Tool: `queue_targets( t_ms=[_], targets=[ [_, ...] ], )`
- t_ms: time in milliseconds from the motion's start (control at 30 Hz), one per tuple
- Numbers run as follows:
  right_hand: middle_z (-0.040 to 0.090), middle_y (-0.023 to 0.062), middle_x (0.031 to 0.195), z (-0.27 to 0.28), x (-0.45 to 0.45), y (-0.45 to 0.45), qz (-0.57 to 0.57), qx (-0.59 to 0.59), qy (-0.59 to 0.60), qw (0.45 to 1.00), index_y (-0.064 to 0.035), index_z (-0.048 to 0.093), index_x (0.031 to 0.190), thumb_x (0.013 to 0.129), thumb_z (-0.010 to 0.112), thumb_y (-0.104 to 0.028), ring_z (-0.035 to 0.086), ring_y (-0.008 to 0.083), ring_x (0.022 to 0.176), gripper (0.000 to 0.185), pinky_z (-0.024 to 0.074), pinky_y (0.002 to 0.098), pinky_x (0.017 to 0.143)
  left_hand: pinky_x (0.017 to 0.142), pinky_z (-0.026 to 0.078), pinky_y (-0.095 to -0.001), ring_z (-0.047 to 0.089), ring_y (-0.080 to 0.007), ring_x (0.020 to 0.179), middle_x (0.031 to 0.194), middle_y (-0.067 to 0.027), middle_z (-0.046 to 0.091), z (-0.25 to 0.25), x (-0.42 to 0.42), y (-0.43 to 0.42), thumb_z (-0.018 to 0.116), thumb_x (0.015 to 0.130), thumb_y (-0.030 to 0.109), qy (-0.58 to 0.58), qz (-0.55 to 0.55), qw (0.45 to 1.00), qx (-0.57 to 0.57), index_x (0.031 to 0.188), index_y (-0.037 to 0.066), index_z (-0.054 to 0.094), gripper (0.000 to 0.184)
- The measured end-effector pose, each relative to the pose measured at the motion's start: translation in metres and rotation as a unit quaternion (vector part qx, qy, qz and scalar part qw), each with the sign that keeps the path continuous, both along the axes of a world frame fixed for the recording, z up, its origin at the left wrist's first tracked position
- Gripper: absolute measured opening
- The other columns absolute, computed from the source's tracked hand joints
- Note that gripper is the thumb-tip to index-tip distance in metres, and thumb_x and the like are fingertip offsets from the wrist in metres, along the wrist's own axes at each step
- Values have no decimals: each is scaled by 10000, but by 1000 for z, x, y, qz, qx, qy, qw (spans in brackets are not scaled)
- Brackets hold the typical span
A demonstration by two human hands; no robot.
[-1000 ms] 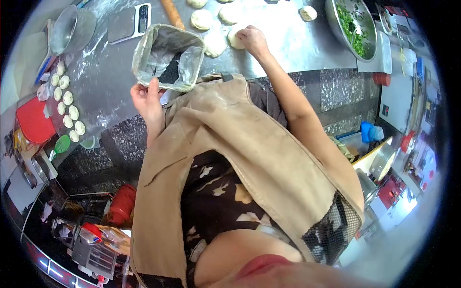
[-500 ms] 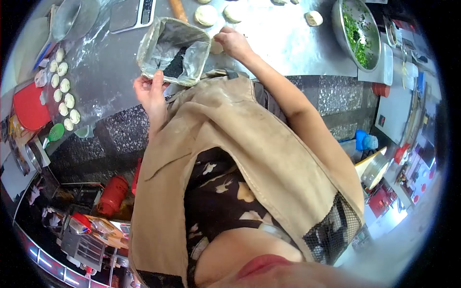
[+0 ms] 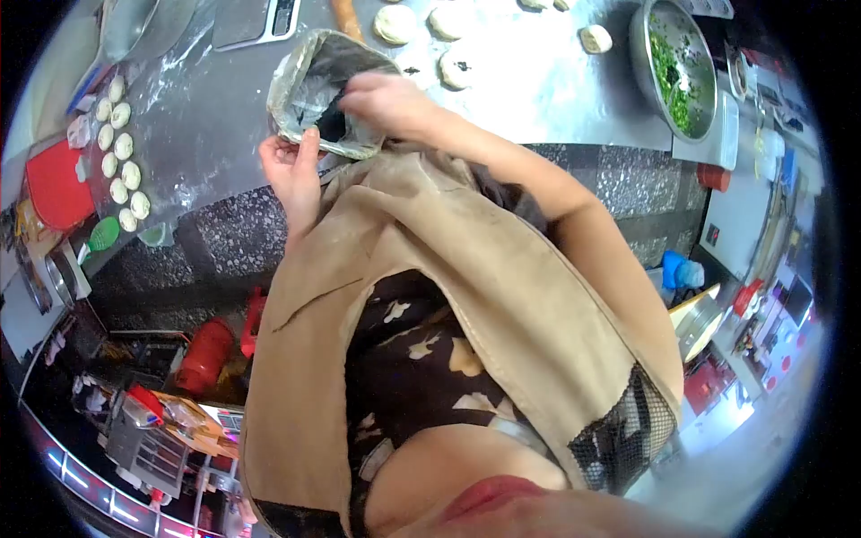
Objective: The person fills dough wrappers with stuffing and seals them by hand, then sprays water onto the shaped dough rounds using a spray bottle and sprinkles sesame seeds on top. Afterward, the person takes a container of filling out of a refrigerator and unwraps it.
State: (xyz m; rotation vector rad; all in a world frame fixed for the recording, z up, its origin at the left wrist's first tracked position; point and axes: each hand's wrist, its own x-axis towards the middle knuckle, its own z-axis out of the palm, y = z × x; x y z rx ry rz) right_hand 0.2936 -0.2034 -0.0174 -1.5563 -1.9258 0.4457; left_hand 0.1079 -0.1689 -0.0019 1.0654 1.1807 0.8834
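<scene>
Since the earlier frame, the right hand has moved off the dough rounds and into the mouth of the plastic-lined tub. Its fingers are curled and blurred; whether they grip anything cannot be told. Dark grains lie in the tub, partly hidden by that hand. The left hand grips the rim, thumb on top. Far right, a metal bowl holds chopped greens. The scale and rolling pin are cut off.

No writing can be read. Any markings on the panel of the scale, on the counter beyond the left hand, are too small.
</scene>
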Motion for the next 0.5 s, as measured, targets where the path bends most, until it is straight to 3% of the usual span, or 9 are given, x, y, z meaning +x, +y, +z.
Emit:
queue_targets(
  t_ms=[33, 100, 300, 500],
  targets=[
    [576, 114, 890, -9, -11, 14, 44, -50, -45, 997, -64, 619, 869, 749, 539, -76, 588, 294, 860, 144, 500, 376, 681, 631, 490, -244, 530, -94, 743, 897, -62, 533, 0, 2, 0, 659, 827, 130, -2, -6, 1000, 1, 1017, 5, 415, 334],
    [617, 158, 738, -19, -25, 32, 76, -127, -100, 984, -25, 626, 747, 751, 531, -133, 629, 337, 744, 144, 516, 418, 633, 673, 502, -250, 533, -106, 775, 926, -86, 526, 2, 4, -1, 640, 824, 43, -13, -33, 999, -7, 997, -3, 398, 302],
    [635, 192, 740, -56, -35, 29, 115, -163, -110, 974, -7, 639, 748, 787, 492, -180, 644, 344, 736, 230, 518, 433, 644, 731, 487, -262, 534, -119, 828, 957, -99, 524, -13, 8, -8, 651, 811, 40, -64, -18, 998, -3, 1023, -12, 404, 329],
    [643, 182, 786, -54, -36, 31, 104, -212, -29, 971, -40, 657, 795, 793, 501, -200, 635, 345, 772, 223, 504, 425, 678, 729, 488, -266, 536, -123, 831, 964, -102, 523, -13, 8, -6, 656, 804, 40, -47, -23, 999, -9, 1034, -14, 402, 347]
  ],
)
